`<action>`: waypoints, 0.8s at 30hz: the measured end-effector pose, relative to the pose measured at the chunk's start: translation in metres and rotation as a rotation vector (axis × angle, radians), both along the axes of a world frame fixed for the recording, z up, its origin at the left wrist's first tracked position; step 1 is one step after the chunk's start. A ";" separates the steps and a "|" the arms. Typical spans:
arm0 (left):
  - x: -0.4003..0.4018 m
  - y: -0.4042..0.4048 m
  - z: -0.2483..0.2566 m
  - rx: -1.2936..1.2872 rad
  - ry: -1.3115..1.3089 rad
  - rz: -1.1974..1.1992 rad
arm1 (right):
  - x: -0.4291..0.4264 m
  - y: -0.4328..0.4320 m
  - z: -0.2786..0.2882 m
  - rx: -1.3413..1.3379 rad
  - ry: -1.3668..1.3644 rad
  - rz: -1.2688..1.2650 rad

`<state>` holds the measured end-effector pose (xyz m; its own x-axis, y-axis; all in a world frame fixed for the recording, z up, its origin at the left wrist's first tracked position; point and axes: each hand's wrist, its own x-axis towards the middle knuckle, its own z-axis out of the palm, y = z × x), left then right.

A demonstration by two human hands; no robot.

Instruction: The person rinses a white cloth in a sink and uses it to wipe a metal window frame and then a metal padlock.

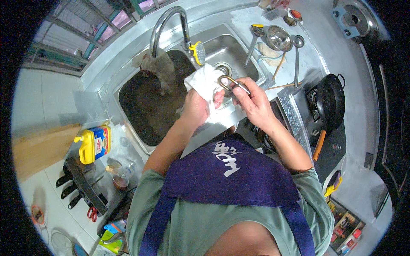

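My left hand (198, 107) holds a crumpled white cloth or paper towel (202, 81) over the edge between the two sink basins. To its right, my right hand (253, 102) grips a padlock (238, 87), its U-shaped shackle pointing left and almost touching the white cloth. Below both hands lies the front rim of the stainless steel double sink (205, 126). A whitish cloth (165, 72) hangs partly in the dark water of the left basin. The right basin (221, 48) shows its drain.
A chrome faucet (153, 35) arches over the sink, beside a yellow-handled scrubber (198, 52). Right of it lie a steel bowl (278, 38), a ladle (297, 60) and a spatula (251, 51). A black wok (333, 102) stands on the stove. At left are a yellow detergent bottle (95, 144) and a knife rack (85, 184).
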<state>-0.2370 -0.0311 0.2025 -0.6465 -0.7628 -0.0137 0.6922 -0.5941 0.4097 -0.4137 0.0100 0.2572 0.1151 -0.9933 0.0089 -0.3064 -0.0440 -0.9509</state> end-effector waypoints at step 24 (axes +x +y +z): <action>-0.109 -0.026 -0.045 -0.681 -1.194 -0.073 | -0.135 0.067 -0.050 0.293 -0.700 -0.413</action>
